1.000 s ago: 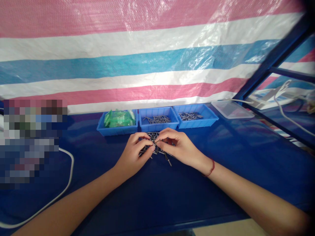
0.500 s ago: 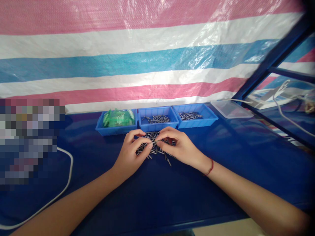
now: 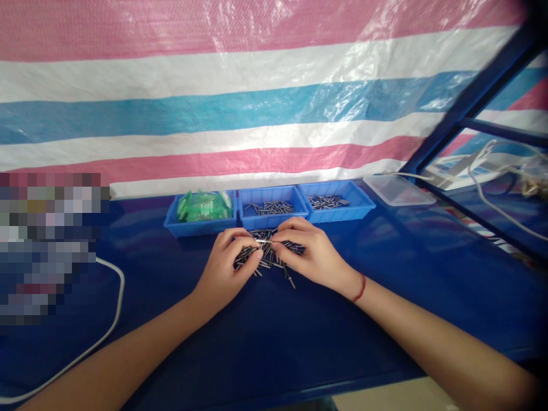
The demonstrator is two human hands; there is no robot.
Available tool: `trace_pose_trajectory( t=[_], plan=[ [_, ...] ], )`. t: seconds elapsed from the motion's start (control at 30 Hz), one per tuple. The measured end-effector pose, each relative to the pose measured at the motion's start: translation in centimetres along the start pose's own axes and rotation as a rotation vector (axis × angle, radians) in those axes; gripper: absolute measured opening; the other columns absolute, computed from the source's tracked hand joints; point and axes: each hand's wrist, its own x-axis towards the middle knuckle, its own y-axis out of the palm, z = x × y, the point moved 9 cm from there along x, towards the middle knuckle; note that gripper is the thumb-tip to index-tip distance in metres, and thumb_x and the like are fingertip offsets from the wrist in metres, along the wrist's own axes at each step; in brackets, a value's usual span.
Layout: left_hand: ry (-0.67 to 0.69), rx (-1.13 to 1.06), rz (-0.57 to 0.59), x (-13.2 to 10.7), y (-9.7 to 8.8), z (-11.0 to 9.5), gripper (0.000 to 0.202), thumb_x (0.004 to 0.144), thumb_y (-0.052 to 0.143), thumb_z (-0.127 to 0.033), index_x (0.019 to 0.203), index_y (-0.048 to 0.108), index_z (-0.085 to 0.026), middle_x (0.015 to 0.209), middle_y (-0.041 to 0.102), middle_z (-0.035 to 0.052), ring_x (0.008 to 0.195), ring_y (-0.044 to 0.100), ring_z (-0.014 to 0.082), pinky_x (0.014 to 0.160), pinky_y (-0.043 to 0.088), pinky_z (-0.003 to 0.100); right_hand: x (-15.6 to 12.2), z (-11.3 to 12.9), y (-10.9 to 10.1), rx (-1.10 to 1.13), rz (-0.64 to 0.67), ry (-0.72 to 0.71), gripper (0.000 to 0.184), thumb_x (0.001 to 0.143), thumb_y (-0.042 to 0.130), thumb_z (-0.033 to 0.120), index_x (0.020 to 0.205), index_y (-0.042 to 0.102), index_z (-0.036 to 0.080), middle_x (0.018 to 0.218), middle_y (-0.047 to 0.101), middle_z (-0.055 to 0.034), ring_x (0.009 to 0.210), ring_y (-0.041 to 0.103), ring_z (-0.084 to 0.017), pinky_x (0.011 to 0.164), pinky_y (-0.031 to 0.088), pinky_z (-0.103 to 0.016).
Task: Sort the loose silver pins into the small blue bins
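A thin silvery blind rivet (image 3: 264, 241) lies level between my two hands, above a loose pile of blind rivets (image 3: 268, 260) on the blue table. My right hand (image 3: 310, 251) pinches one end between thumb and forefinger. At the other end are the curled fingertips of my left hand (image 3: 231, 260), with thumb and forefinger close together; their exact contact with the rivet is partly hidden. Both hands partly cover the pile. One rivet (image 3: 291, 282) sticks out at its near edge.
Behind the pile stand three blue bins: the left bin (image 3: 171, 225) with green plastic packets, the middle bin (image 3: 274, 220) and right bin (image 3: 362, 210) with rivets. A clear plastic lid (image 3: 398, 191) lies right. A white cable (image 3: 122, 285) runs along the left.
The rivet between my hands has risen slightly and shows more of its length. My left thumb and forefinger have loosened a little around it. The view has shifted slightly.
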Motion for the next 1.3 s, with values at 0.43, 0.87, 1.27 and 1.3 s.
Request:
trace_pose_trajectory(
  t=[0.43,0.87,1.27,1.3],
  plan=[
    [0.037,0.252,0.239,-0.6,2.6,-0.4,0.019,0.081,0.059,-0.024,0.098,0.066,-0.025,0.112,0.062,0.0055,0.114,0.047,0.0275,0.094,0.034,0.046,0.2,-6.6,-11.2,-0.682,-0.45,0.256,0.027,0.084,0.056,0.033,0.102,0.067,0.017,0.089,0.067,-0.011,0.085,0.058,-0.027,0.081,0.04,-0.043],
    [0.069,0.244,0.251,-0.5,2.7,-0.4,0.014,0.092,0.052,-0.027,0.093,0.066,-0.024,0.111,0.061,0.005,0.111,0.047,0.0242,0.092,0.036,0.042,0.1,-0.7,1.0,-0.179,0.343,-0.089,0.016,0.084,0.059,0.024,0.071,0.065,0.019,0.07,0.061,-0.0033,0.07,0.054,-0.017,0.069,0.04,-0.032],
    [0.065,0.131,0.149,-0.4,1.5,-0.2,0.014,0.092,0.054,-0.031,0.096,0.065,-0.024,0.094,0.067,0.002,0.092,0.06,0.0178,0.087,0.037,0.034,-0.3,0.8,2.3,0.082,0.305,0.0,0.019,0.09,0.054,0.029,0.077,0.064,0.019,0.075,0.062,-0.0029,0.073,0.057,-0.015,0.07,0.044,-0.028],
    [0.061,0.115,0.149,-0.4,1.5,-0.2,0.013,0.092,0.055,-0.031,0.096,0.064,-0.024,0.092,0.068,0.0015,0.09,0.061,0.0173,0.087,0.038,0.034,-0.3,0.6,2.3,0.105,0.301,0.03,0.022,0.091,0.053,0.03,0.076,0.063,0.019,0.073,0.061,-0.0026,0.071,0.057,-0.014,0.068,0.044,-0.027]
  ],
)
